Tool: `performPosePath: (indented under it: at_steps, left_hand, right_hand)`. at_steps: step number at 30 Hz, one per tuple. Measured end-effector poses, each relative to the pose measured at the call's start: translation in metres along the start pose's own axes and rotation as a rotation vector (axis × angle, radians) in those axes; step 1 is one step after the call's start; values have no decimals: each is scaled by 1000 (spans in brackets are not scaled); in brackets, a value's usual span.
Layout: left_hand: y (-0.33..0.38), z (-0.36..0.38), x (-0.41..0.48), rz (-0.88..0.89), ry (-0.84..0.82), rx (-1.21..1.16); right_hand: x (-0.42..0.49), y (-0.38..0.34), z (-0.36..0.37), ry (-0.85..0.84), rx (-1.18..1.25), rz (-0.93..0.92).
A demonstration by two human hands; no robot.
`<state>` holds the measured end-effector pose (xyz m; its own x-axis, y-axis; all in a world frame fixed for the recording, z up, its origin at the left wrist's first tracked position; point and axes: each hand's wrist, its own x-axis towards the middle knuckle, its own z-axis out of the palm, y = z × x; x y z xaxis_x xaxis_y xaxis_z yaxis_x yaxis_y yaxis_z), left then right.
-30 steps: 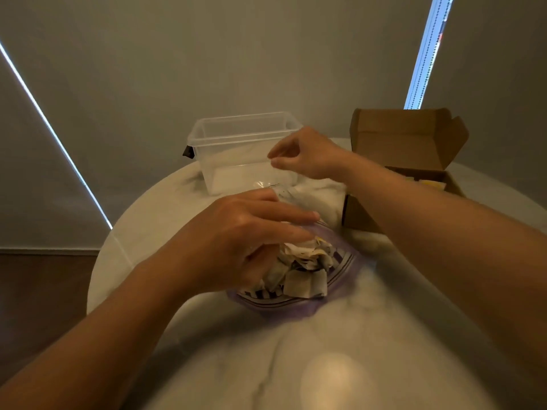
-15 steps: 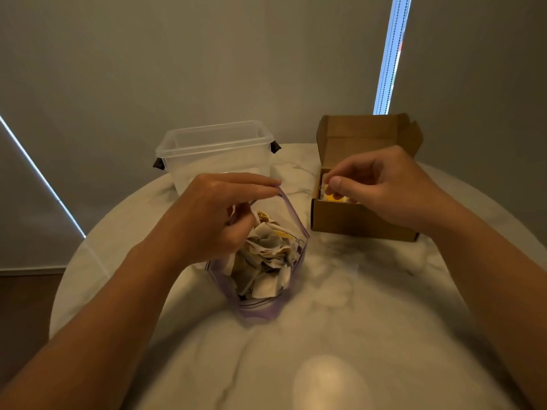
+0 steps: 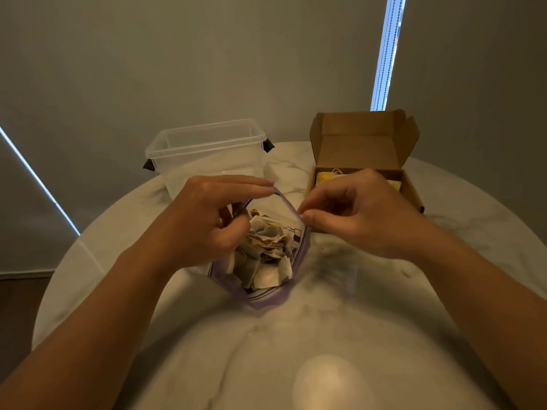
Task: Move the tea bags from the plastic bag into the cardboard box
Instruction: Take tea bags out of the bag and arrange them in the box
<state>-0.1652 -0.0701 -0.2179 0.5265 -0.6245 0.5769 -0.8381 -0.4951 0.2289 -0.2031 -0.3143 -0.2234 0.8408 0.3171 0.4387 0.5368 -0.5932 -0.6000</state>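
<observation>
- Half a second back the right hand (image 3: 361,214) was over the cardboard box (image 3: 361,140); it has now come back to the plastic bag (image 3: 266,300) and meets its right rim.
- There its thumb and forefinger are closed together on the purple edge, pinching it.
- The left hand (image 3: 207,220) holds the bag's left and far rim, fingers laid straight over the top and thumb tucked inside, clamped on the plastic.
- Pulled from both sides, the mouth stands wide, probably so a hand can reach in.
- The tea bags (image 3: 266,250) lie heaped in the bag's bottom; a few yellow ones show in the box, just right of and behind the bag.
- A clear tub (image 3: 207,149) stands behind the bag on the table (image 3: 325,335).
- Judging by the heap, most of the job remains.
</observation>
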Motion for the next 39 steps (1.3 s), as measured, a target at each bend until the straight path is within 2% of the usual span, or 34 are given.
performPosePath:
  at_steps: [6,12,22,26,31,39]
  left_hand:
    - [-4,1,-9,3,11,-76]
    - [-6,4,-11,29,12,-68]
    - [1,7,-11,56,-21,-32]
    - [0,8,-12,37,-18,-82]
    - [-6,9,-16,-69,25,-193]
    - [-12,10,-15,-187,40,-260]
  right_hand:
    - [-2,-13,35,-39,-249,-272]
    - [2,-14,56,-8,-439,-297]
    - [5,-13,68,51,-556,-261]
    - [3,-13,67,134,-490,-267]
    - [4,-12,68,208,-367,-251]
    - [5,-14,57,259,-56,-102]
